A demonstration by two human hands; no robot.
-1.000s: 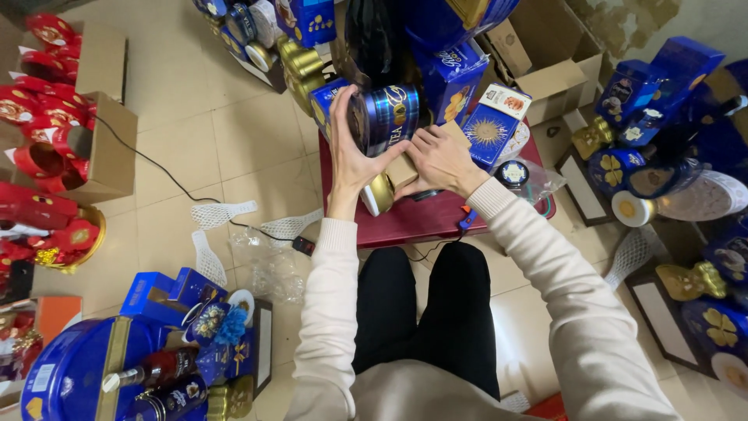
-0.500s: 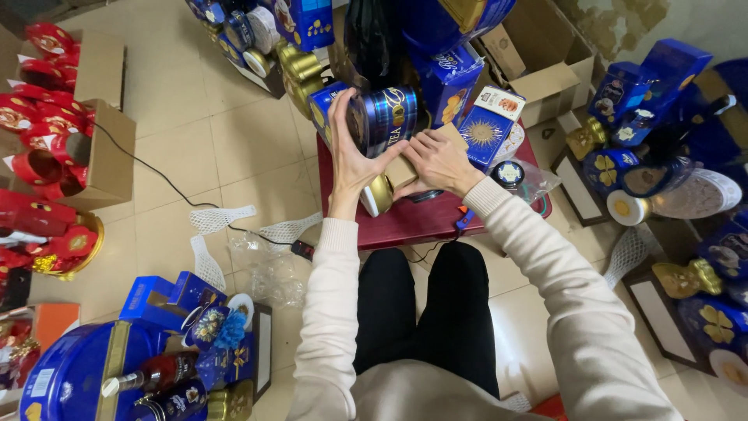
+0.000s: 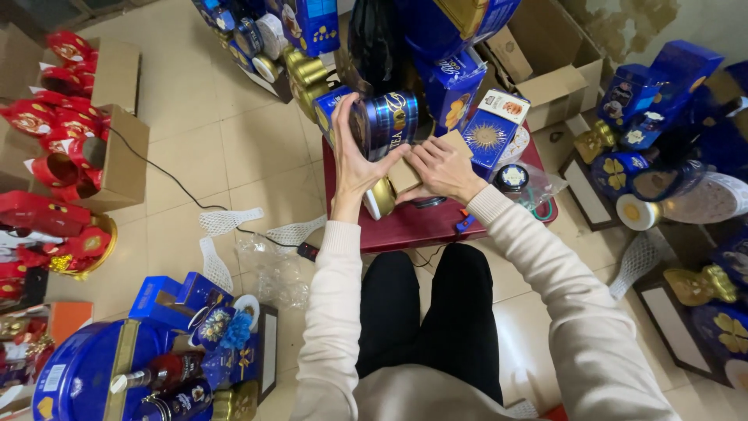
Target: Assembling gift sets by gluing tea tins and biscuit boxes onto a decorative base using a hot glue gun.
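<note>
While I look down from the head camera, my left hand (image 3: 352, 160) stands upright with the fingers spread wide, the palm pressed against the end of a blue tin (image 3: 387, 122) lying on its side. That tin hangs just above the red table (image 3: 436, 222), near its far edge, with my thumb under it and my fingertips curling over the top. My right hand (image 3: 442, 168) lies flat just beside the tin, fingers together and pressing on a tan card piece (image 3: 405, 175) below it; whether it pinches the card or only rests on it I cannot tell. Touching that card from below is a gold lid (image 3: 382, 197), tilted on the table's near-left part.

Right of the tin, on the table, a blue box with a gold sunburst (image 3: 489, 137) lies flat, and a small round dark tin (image 3: 512, 178) sits near it. Beyond the table stand more blue boxes (image 3: 452, 86). Well to the left of the table, red gift boxes (image 3: 54, 156) sit by brown cartons (image 3: 125, 156), and a black cable (image 3: 179, 187) runs across the floor tiles. My black-trousered knees (image 3: 425, 312) are just below the table's near edge.
</note>
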